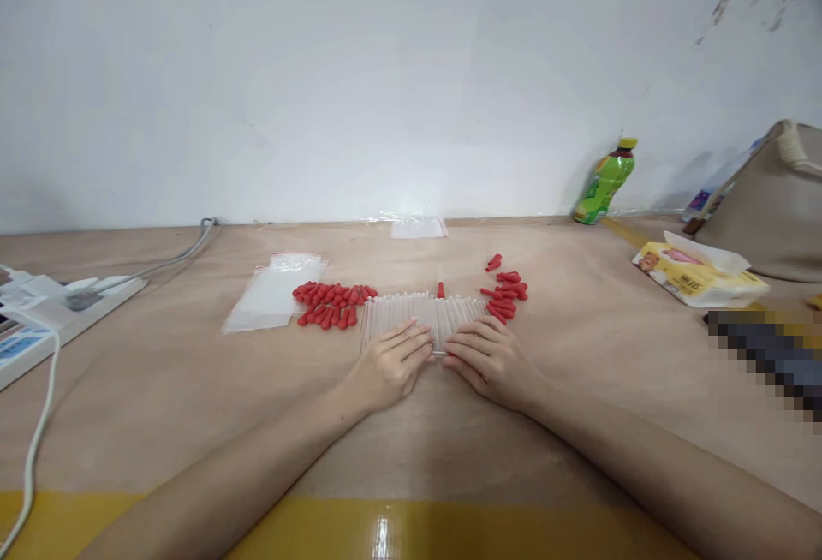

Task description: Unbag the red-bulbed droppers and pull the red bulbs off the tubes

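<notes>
A row of thin clear dropper tubes (398, 310) lies side by side on the table, with my hands over its near edge. My left hand (393, 365) has its fingers bent together around one clear tube (438, 354), which shows crosswise between the hands. Facing it, my right hand (491, 359) is closed, with a bit of red rubber bulb showing at its fingertips; most of its grip is hidden. Red rubber bulbs (330, 303) lie piled to the left of the row. More red bulbs (507, 290) are scattered at its right, and a single red bulb (441, 289) stands out at its far edge.
Clear zip bags (273, 290) lie at the left, another bag (419, 228) by the wall. A power strip (96, 307) with cables is far left. Toward the right are a green bottle (605, 183), a tissue pack (697, 276), a beige bag (764, 200) and a pixelated dark object (767, 354).
</notes>
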Motion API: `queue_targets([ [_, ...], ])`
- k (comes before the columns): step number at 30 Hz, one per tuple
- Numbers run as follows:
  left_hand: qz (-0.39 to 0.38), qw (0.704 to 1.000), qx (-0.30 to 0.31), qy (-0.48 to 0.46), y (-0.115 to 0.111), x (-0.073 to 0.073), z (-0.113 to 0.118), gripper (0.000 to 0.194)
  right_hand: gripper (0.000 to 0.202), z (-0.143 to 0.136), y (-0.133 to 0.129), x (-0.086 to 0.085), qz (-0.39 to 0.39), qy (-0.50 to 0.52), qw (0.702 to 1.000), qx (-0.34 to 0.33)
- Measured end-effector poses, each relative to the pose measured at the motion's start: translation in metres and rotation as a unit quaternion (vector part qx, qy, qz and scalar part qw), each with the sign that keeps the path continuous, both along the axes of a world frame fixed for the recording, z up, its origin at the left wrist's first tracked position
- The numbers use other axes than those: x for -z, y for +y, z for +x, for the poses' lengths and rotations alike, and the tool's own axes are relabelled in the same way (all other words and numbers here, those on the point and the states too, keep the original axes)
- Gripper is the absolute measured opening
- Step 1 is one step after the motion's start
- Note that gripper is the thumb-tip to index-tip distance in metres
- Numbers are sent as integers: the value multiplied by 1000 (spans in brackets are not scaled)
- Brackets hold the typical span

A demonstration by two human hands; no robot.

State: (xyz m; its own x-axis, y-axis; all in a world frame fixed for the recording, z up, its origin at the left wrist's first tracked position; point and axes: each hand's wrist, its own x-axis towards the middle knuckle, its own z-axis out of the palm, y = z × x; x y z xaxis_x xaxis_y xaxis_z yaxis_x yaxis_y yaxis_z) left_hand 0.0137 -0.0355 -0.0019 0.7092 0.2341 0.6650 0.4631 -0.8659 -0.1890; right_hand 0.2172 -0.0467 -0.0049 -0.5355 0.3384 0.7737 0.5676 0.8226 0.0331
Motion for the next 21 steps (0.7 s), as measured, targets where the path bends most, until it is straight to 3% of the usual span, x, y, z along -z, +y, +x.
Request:
queue_targets([
  [21,-30,999,15,-33,-3,2,-8,13,16,18,-5,4,50,-31,998,-24],
])
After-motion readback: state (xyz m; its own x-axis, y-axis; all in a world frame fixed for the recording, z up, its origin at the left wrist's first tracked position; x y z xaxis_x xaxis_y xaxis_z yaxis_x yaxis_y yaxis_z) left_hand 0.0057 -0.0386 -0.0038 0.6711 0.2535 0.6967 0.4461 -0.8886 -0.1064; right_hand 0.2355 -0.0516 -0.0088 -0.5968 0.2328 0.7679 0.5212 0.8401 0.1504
